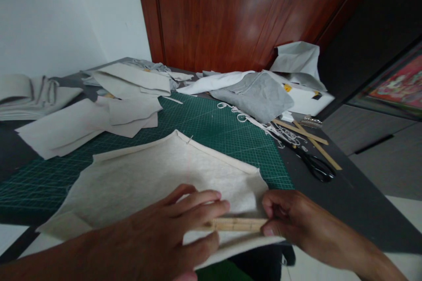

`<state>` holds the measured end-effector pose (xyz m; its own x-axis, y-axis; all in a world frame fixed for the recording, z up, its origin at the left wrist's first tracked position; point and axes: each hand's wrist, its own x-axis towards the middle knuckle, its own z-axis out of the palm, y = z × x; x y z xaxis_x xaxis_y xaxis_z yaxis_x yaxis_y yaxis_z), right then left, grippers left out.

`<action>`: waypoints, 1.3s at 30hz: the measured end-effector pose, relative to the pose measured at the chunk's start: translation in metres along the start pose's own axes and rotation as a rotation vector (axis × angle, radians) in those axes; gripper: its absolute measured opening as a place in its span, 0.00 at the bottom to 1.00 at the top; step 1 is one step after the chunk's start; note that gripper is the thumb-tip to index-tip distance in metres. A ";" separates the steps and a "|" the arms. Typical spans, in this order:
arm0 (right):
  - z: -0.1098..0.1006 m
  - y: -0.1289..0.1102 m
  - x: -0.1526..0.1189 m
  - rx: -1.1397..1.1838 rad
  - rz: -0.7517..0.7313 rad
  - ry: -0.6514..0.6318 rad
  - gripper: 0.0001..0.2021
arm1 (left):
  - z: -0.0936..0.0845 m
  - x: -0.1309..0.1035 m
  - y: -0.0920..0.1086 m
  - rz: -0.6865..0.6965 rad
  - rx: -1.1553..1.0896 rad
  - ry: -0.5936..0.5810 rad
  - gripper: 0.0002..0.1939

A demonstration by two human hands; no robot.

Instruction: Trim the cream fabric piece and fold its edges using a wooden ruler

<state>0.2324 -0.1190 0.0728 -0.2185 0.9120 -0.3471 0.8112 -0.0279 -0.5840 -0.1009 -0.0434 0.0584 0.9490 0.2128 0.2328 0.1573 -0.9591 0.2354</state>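
A cream piece of fabric (138,184) with folded edges lies over the green cutting mat (231,127) and reaches the table's near edge. A pin (189,140) shows at its far fold. Along the near side of the fabric rests a wooden ruler (239,224). My left hand (184,224) lies over the fabric and part of the ruler, fingers stretched out and spread. At the ruler's right end, my right hand (288,215) is closed, thumb and fingers pinching that end beside the fabric's edge. The left end of the ruler is hidden under my left hand.
Black-handled scissors (318,167) lie at right, near crossed wooden strips (316,145) and tangled white cord (290,134). Cut cloth pieces (89,118) and folded cloth (29,96) are at left. Grey cloth (257,94) sits at the back, before a wooden door (217,13).
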 end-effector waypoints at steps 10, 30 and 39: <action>-0.002 0.011 -0.003 -0.074 -0.093 0.131 0.06 | 0.005 0.015 -0.034 -0.059 0.051 -0.077 0.45; -0.040 0.056 -0.045 -0.128 0.077 0.262 0.20 | 0.024 0.032 -0.006 0.128 0.107 -0.028 0.27; -0.018 0.012 -0.020 -0.107 -0.036 0.232 0.21 | 0.014 0.053 -0.002 0.255 0.106 -0.136 0.19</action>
<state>0.2563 -0.1301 0.0861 -0.1280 0.9815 -0.1422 0.8607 0.0387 -0.5076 -0.0466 -0.0326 0.0568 0.9883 -0.0572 0.1416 -0.0696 -0.9940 0.0846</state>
